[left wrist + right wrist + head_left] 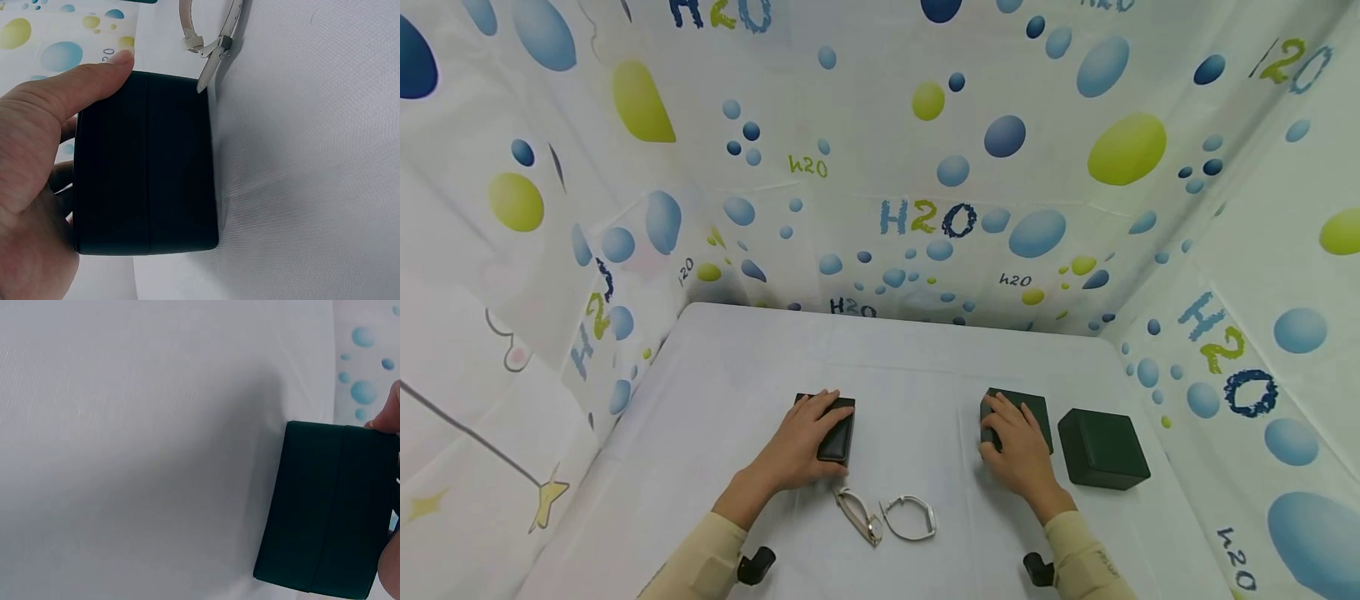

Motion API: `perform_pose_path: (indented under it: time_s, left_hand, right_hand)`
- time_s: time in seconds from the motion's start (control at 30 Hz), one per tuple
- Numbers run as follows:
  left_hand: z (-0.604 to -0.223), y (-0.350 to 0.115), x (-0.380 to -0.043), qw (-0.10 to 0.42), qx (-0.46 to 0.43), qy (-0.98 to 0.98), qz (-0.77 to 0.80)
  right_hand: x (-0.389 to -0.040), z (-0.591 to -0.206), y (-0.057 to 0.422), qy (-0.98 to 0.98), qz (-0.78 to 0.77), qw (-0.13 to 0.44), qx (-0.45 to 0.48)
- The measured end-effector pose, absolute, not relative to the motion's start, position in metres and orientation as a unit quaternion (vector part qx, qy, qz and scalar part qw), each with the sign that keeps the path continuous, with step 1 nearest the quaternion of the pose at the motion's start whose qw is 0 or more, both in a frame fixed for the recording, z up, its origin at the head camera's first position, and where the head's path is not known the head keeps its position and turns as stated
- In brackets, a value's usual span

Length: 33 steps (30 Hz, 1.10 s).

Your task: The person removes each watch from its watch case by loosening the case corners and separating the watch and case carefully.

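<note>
On the white table, my left hand grips a small black box, fingers over its top and thumb at its near side. In the left wrist view the box shows a seam along its side. Just in front of that hand lies a pale-strapped wristwatch, with a second silvery wristwatch beside it. My right hand holds a dark green box, its thumb on the near left side and fingers over the top. The right wrist view shows this box's seamed side.
Right of the held green box stands another dark green box, a small gap between them. The white cloth-covered table is bordered at the back and sides by a curtain printed with blue and green drops.
</note>
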State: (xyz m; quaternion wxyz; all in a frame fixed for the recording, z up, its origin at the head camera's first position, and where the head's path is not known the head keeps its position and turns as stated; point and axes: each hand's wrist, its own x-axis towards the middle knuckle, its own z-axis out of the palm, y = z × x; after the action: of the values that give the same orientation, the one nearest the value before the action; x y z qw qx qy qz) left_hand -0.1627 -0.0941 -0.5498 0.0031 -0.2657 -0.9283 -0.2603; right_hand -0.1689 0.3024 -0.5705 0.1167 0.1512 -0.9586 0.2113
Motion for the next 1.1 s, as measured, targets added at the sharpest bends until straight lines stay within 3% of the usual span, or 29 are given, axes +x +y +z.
perform_pose_path:
  time_s: [0.43, 0.67, 0.9, 1.1]
  left_hand:
    - [-0.550, -0.100, -0.162, -0.022, -0.229, -0.937, -0.261]
    - [-0.552, -0.100, -0.165, -0.019, -0.223, -0.942, -0.251]
    - [-0.559, -0.086, -0.168, -0.004, -0.217, -0.945, -0.243]
    - [-0.564, -0.074, -0.170, -0.009, -0.226, -0.940, -0.254]
  right_hand:
    - [-0.163, -0.571, 0.333, -0.964, 0.224, 0.107, 0.099]
    - [-0.165, -0.576, 0.330, -0.956, 0.231, 0.148, 0.108]
    - [-0.163, -0.580, 0.290, -0.925, 0.238, 0.220, 0.198]
    - [-0.157, -0.581, 0.255, -0.908, 0.254, 0.186, 0.278]
